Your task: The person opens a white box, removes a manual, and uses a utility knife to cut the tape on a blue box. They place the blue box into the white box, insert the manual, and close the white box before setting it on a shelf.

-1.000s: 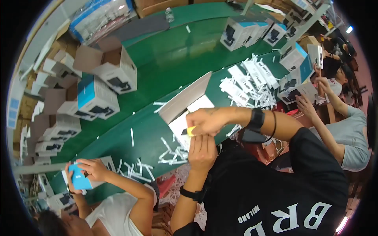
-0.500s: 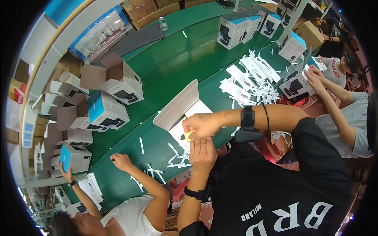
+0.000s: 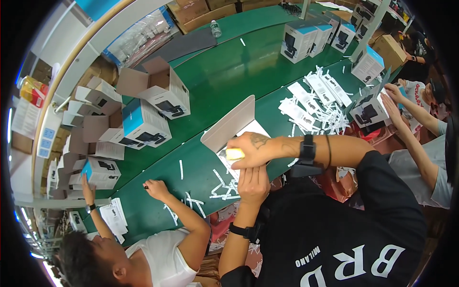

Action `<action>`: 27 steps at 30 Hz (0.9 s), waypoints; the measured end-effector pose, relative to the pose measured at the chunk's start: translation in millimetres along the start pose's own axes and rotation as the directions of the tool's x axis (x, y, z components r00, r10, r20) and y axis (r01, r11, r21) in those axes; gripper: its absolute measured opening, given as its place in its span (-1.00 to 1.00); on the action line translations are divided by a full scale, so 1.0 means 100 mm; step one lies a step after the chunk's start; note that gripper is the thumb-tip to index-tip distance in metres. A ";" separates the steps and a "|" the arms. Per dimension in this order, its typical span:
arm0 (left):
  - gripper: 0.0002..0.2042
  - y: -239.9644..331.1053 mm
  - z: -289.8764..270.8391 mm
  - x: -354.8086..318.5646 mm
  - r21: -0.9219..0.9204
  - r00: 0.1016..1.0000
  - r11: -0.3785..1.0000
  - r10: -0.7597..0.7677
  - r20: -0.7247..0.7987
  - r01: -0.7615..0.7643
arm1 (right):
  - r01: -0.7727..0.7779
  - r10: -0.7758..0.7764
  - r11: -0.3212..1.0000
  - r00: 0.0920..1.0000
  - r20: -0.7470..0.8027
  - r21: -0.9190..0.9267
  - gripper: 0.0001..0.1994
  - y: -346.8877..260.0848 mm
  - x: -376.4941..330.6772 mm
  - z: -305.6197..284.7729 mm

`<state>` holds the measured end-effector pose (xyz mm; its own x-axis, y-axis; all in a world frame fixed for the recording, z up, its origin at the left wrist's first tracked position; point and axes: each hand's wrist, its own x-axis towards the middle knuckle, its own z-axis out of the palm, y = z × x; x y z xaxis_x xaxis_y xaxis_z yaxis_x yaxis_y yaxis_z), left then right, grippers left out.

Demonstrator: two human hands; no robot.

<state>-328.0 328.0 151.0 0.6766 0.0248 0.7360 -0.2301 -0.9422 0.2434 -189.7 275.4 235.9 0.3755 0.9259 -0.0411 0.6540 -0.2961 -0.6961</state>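
Note:
A white carton [image 3: 230,123] with a brownish-grey inside stands before me on the green table, its large flap raised at the far left. Over its opening is my right hand [image 3: 253,149], closed around a small yellow-handled tool [image 3: 234,154]. The tool's working end is blurred, and its kind cannot be made out. My left hand [image 3: 253,184] is just below, its fingers held together against the carton's near side and close under the right hand. Both hands hide much of the carton's front.
White paper strips [image 3: 224,191] lie left of my hands, and a larger heap [image 3: 330,115] lies to the right. Open boxes [image 3: 167,98] stand left; closed boxes [image 3: 299,43] stand at the back. Co-workers' hands [image 3: 158,189] are at the left, others [image 3: 393,103] at the right.
The whole view has shifted slightly, so things sit farther right. My right hand has turned a little with the yellow-handled tool. At the left, a co-worker's hand is still beside a blue-and-white box.

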 end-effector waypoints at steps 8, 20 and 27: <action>-0.77 -0.05 0.00 -0.18 0.057 0.997 0.995 -0.078 0.015 0.077 | -0.075 0.075 0.872 0.997 0.020 0.484 -0.65 -0.15 -0.09 0.08; -0.79 -0.05 -0.07 -0.14 0.018 0.997 0.997 -0.072 0.030 0.072 | 0.047 -0.033 0.914 0.999 -0.043 0.404 -0.80 -0.25 0.01 0.10; -0.79 -0.03 -0.17 -0.09 0.053 0.995 0.994 -0.096 0.029 0.095 | -0.217 0.052 0.853 0.940 -0.338 -0.474 -0.39 0.60 -0.68 -1.00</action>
<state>-345.7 336.0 154.5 0.7154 0.1059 0.6907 -0.1278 -0.9519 0.2783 -110.3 171.4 268.5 0.6087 0.7755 0.1676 0.7876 -0.5652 -0.2454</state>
